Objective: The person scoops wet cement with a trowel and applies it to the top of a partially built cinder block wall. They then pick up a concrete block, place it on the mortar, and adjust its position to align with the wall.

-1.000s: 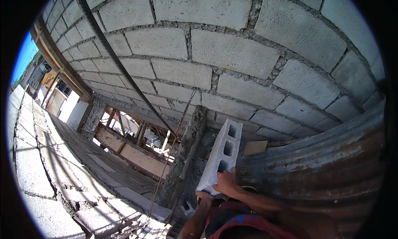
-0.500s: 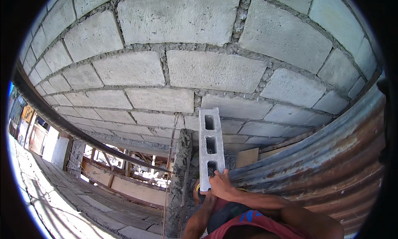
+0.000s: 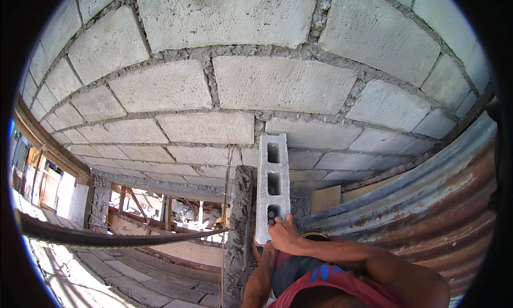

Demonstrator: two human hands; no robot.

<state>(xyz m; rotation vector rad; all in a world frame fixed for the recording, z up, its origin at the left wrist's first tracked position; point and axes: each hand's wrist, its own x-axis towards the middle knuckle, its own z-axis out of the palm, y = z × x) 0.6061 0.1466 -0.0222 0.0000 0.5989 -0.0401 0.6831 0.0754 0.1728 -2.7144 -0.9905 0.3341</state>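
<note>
A grey hollow concrete block [image 3: 262, 187] with three rectangular cells points away from me, its far end close to the block wall [image 3: 286, 86]. My right hand [image 3: 286, 236] grips its near end on the right, the fingers hooked at the edge of the nearest cell. Under the same end, my left hand [image 3: 268, 249] is wrapped against the block; most of its fingers are hidden below. Whether the far end touches the wall, I cannot tell.
A rough concrete post [image 3: 239, 217] stands just left of the block. Further left, a dark ribbed steel bar [image 3: 123, 238] stretches across an opening with timber framing. Rusty corrugated metal sheeting [image 3: 406, 217] lines the right side, with a small wooden board [image 3: 325, 199] near the wall.
The view has shifted slightly, and the steel bar at left now appears lower and flatter. Both hands keep their hold on the concrete block, which stays at nearly the same spot.
</note>
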